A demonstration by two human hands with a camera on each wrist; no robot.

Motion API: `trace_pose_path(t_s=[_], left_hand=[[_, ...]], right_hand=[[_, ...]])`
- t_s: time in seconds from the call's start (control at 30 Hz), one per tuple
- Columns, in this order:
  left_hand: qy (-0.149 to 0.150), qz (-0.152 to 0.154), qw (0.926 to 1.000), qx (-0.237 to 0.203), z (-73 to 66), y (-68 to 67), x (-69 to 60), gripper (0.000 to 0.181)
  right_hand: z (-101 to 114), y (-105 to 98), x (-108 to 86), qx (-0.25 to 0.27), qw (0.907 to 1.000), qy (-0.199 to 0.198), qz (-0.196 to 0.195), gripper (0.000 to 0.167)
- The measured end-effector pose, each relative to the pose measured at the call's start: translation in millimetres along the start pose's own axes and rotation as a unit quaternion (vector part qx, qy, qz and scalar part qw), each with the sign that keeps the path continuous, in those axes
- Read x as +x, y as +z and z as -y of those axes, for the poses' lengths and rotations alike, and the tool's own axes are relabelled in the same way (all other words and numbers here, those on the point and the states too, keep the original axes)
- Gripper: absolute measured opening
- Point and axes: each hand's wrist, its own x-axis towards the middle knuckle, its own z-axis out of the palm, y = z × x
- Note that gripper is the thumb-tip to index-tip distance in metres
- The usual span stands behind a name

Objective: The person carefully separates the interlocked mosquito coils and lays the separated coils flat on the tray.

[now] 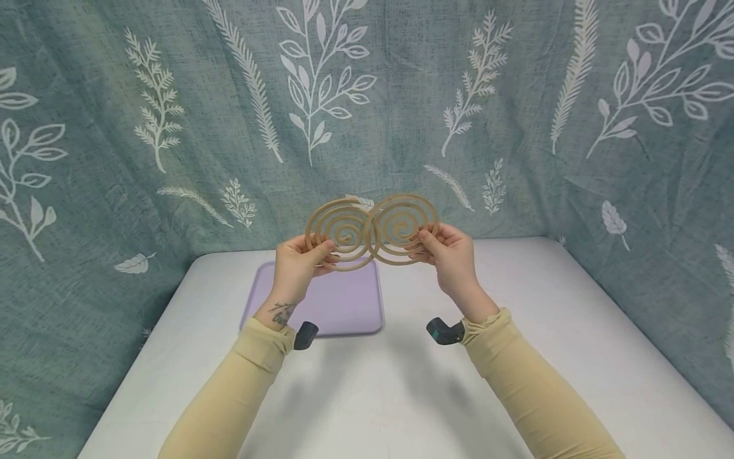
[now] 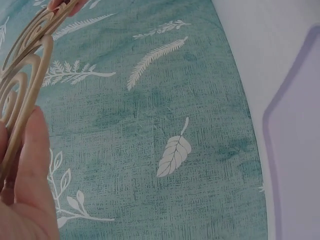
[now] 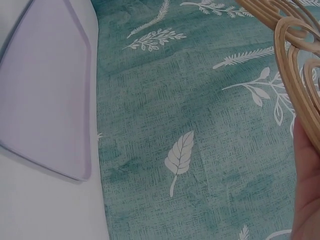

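Okay, both hands were up, clear of the lilac, flat, round-cornered rectangular tray [image 1: 344, 309]. Left hand [image 1: 294, 266]: thumb and fingers pinching the tan, wood-like left spiral [image 1: 346, 240], which in the head view showed across the tray's far edge. Right hand [image 1: 457, 258]: thumb and fingers pinching the tan, wood-like right spiral [image 1: 402, 231], higher than the tray and off to its right. The spirals overlapped about in line with the tray's far right corner; I couldn't tell whether they were joined, linked or merely crossed.

Handling, my read: thin loops, likely springy, so a light pinch near the outer rim was the right call. Best kept level, hands moving together, no outward pull. If the two were linked, tilting one and following the loop round looked safer than tugging; a hard pull could have bent or snapped a coil.

Count: two spirals, one per hand; one tray; one white surface [image 1: 573, 325] under and around the tray; one teal, white-leaf-printed fabric backdrop [image 1: 401, 127] behind the tray; two pale yellow sleeves [image 1: 229, 389]; two small black wrist devices [image 1: 306, 335], both toward the tray's near side in the head view.
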Motion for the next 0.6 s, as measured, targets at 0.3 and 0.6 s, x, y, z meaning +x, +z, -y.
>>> trace_pose_path(t_s=[0.3, 0.6], left_hand=[[0.015, 0.015, 0.9995, 0.025, 0.9, -5.1, 1.5, 0.028], [0.039, 0.004, 0.9988, 0.03, -3.9, -12.8, 1.6, 0.022]], right_hand=[[2.8, -6.5, 0.3, -0.014, 0.9998, -0.007, 0.012, 0.007], [9.7, -18.9, 2.8, -0.023, 0.9994, -0.021, 0.013, 0.007]])
